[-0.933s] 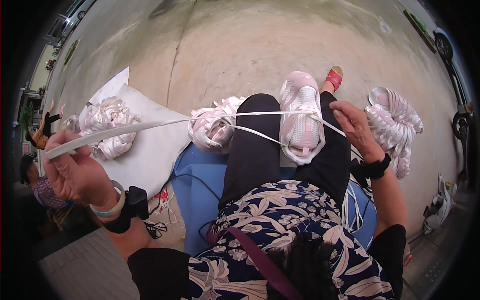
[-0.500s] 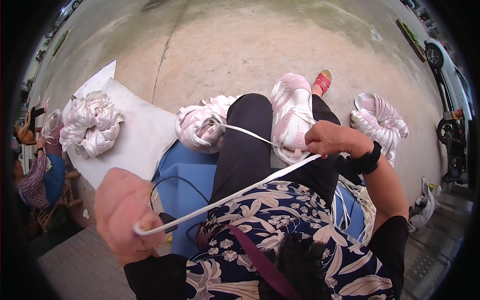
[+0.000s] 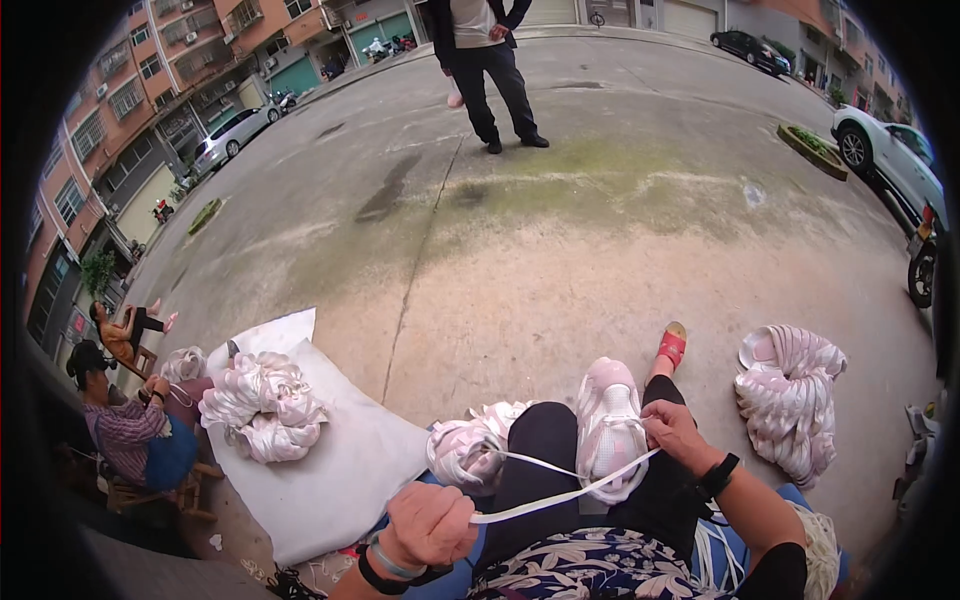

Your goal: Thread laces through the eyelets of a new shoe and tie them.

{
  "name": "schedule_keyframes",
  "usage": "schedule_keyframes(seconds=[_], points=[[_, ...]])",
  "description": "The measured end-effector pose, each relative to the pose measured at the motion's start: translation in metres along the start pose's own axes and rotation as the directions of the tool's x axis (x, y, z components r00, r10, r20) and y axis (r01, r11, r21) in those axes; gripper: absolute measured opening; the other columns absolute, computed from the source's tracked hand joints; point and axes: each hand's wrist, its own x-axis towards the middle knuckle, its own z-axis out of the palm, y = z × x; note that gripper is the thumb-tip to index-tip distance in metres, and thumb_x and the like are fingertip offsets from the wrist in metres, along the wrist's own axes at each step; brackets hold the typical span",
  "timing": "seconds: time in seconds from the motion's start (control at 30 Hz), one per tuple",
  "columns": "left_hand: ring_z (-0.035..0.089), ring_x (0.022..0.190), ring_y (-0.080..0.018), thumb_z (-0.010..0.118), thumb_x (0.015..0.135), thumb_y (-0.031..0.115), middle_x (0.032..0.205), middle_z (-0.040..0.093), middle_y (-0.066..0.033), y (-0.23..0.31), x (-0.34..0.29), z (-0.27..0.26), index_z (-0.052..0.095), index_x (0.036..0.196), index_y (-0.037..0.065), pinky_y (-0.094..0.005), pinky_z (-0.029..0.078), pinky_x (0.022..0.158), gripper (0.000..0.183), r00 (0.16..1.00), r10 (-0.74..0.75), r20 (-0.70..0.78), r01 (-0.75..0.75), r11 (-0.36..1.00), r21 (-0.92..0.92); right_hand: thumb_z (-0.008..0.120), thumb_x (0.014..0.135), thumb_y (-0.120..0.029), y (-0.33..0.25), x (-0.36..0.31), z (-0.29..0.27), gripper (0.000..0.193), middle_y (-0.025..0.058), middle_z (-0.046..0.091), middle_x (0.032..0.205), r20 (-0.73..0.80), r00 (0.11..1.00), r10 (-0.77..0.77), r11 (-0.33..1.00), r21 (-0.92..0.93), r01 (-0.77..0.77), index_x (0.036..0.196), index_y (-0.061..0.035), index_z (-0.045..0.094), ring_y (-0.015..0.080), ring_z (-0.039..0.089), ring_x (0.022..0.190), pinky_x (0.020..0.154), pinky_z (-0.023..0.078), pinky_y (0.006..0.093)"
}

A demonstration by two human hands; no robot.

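Observation:
A white and pale pink sneaker upper (image 3: 608, 425) rests on my lap with its toe pointing away. My left hand (image 3: 428, 525) is closed round one stretch of a white shoelace (image 3: 560, 502). At the upper's right edge, my right hand (image 3: 682, 437) pinches the same lace, near the eyelets. Between the two hands the lace runs nearly straight. A thinner length of lace crosses my left thigh toward a bundle of similar uppers (image 3: 465, 455) beside that leg. The lace ends inside my fists are hidden.
A ring-shaped bundle of uppers (image 3: 268, 408) lies on a white sheet (image 3: 365, 455) to the left. Another stacked bundle (image 3: 792, 400) is at the right. Loose white laces (image 3: 818, 545) hang by my right side. Seated people work at the far left; a person (image 3: 490, 70) stands ahead.
The view has tilted up, showing the street and the standing person. My left hand has come nearer the upper, and the lace between my hands is shorter.

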Motion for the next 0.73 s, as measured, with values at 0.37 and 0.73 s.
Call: schedule_keyframes(seconds=[0.37, 0.73], points=[[0.053, 0.057, -0.0332, 0.055, 0.073, 0.002, 0.067, 0.055, -0.0146, -0.089, -0.022, -0.076, 0.056, 0.084, -0.001, -0.0392, 0.041, 0.049, 0.012, 0.985, -0.111, -0.130, 0.164, 0.829, 0.534, 0.058, 0.079, -0.009, -0.129, -0.040, -0.101, 0.010, -0.0005, 0.049, 0.057, -0.192, 0.964, -0.184, 0.701, 0.662, 0.265, 0.087, -0.0022, 0.057, 0.0054, 0.040, 0.041, 0.041, 0.040, 0.0217], [0.059, 0.052, -0.0257, 0.063, 0.075, 0.018, 0.077, 0.066, -0.0109, -0.176, -0.134, -0.095, 0.062, 0.086, 0.010, -0.0392, 0.045, 0.047, 0.013, 0.767, -0.592, 0.248, 0.173, 0.563, 0.808, 0.056, 0.058, -0.005, -0.093, -0.150, -0.206, 0.023, -0.0025, 0.041, 0.051, -0.224, 0.957, -0.182, 0.850, -0.525, 0.039, 0.081, -0.0032, 0.058, 0.0045, 0.037, 0.050, 0.047, 0.028, 0.0216]])
